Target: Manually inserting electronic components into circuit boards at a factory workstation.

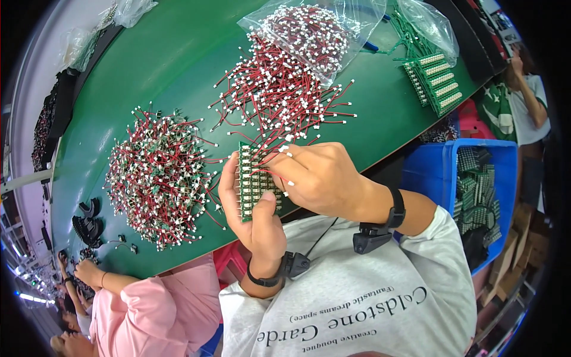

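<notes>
Black wristbands (294, 265), seemingly pale-grey T-shirt (380, 276)

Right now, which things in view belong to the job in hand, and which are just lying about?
Seems part of the job:
green panel in the left grip
red lead at the right grip
loose lead heap ahead
left heap of leads
stacked panels, upper right

Seems just lying about:
clear bag by the loose lead heap
black parts, far left
cardboard near the blue bin

Smooth green table (172, 65). Middle: loose heap of red wires with white plugs (270, 98), upper part under clear plastic bag (357, 24). Left: rounder red, white and green heap (157, 181). Far right: green boards with white connector rows (439, 83). Left end: curved black pieces (88, 231), perhaps plastic.
</notes>
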Action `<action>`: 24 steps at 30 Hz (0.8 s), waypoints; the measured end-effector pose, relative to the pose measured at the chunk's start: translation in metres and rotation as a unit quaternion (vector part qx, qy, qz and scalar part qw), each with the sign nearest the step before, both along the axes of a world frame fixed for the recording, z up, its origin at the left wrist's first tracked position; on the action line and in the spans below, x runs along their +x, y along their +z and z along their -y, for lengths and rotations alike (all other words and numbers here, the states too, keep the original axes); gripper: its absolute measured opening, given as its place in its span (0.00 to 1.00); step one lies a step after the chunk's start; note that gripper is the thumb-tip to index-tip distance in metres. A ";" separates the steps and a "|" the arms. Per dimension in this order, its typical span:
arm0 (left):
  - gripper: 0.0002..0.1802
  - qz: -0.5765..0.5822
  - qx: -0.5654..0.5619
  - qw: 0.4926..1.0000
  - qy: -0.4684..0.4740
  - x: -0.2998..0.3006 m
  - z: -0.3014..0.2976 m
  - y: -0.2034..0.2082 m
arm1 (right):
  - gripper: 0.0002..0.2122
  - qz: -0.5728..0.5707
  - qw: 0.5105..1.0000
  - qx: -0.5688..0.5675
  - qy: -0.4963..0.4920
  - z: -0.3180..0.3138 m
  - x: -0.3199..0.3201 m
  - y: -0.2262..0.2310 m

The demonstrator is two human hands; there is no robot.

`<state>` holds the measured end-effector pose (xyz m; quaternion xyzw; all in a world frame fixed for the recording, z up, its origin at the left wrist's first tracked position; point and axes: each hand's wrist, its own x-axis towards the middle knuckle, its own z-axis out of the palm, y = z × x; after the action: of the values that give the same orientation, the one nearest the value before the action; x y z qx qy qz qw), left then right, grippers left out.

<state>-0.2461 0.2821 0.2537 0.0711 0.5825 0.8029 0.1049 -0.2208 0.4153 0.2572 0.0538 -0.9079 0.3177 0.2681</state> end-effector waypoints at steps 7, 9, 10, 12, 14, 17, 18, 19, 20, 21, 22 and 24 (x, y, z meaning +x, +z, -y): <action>0.39 0.001 -0.004 1.000 -0.012 0.006 -0.001 0.002 | 0.09 0.002 0.999 0.028 -0.036 0.000 -0.001 0.002; 0.39 0.004 0.000 1.000 -0.008 0.007 -0.003 0.004 | 0.09 -0.015 0.998 0.033 -0.041 0.002 -0.002 0.001; 0.39 0.004 0.000 1.000 -0.010 0.007 -0.004 0.004 | 0.09 -0.033 0.997 0.039 -0.049 0.002 -0.004 0.001; 0.39 0.016 0.014 1.000 -0.006 0.006 -0.004 0.004 | 0.08 -0.050 0.998 0.020 -0.045 0.004 -0.007 -0.004; 0.39 0.029 0.024 0.999 -0.002 0.002 -0.001 0.002 | 0.07 -0.064 0.997 0.001 -0.040 0.001 -0.007 -0.006; 0.38 0.039 0.061 0.997 0.038 -0.008 0.002 0.002 | 0.08 -0.012 1.000 -0.002 0.024 -0.014 -0.005 0.003; 0.38 0.022 0.078 0.996 0.046 -0.013 0.007 -0.001 | 0.09 -0.034 0.998 -0.043 0.043 -0.021 -0.002 0.006; 0.38 0.005 0.096 0.994 0.056 -0.017 0.011 -0.001 | 0.10 -0.055 0.993 -0.084 0.063 -0.028 0.001 0.007; 0.38 0.014 0.125 0.990 0.061 -0.021 0.015 0.002 | 0.12 -0.078 0.990 -0.115 0.041 -0.034 0.001 0.000; 0.39 0.011 0.128 0.989 0.073 -0.025 0.018 0.003 | 0.12 -0.037 0.996 -0.082 0.028 -0.044 0.004 0.003; 0.39 0.014 0.136 0.988 0.074 -0.028 0.020 0.003 | 0.11 -0.011 0.997 -0.075 0.021 -0.049 0.006 -0.001; 0.40 0.016 0.137 0.987 0.077 -0.027 0.020 0.002 | 0.11 0.014 0.998 -0.066 0.014 -0.047 0.006 -0.006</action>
<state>-0.2733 0.2626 0.2560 0.0267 0.4689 0.8819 0.0409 -0.2146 0.4626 0.2508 0.0440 -0.8877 0.3815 0.2539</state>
